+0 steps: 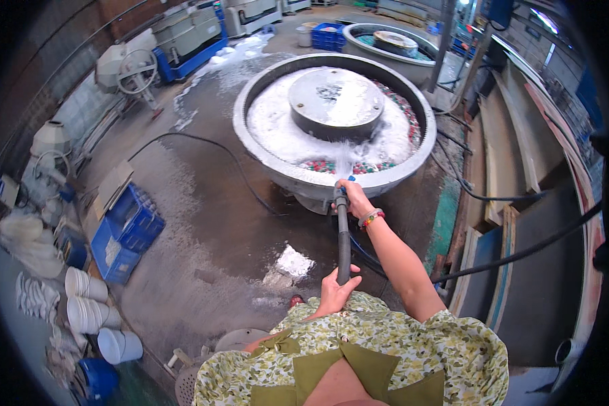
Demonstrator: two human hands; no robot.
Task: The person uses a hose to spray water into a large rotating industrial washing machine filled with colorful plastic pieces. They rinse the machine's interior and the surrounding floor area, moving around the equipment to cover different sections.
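Observation:
My right hand (358, 199), with a beaded bracelet at the wrist, is closed round the front end of a grey hose (344, 237), beside a small blue part. Closer to my body, my left hand (334, 292) grips the same hose lower down. Water (345, 160) sprays from its end into a large round tub (250, 139). White foam (271, 122) covers much of what lies inside, and small red and green pieces (365, 167) show along the near and right sides. A round, flat-topped drum (335, 98) rises in the tub's middle, foam on its lid.
A second round tub (423, 62) stands behind. Blue crates (118, 237) and white buckets (120, 345) sit at left. A black cable (210, 141) crosses the wet floor; a white patch (294, 261) lies before the tub. Leaning boards (497, 159) and a dark hose (521, 252) are at right.

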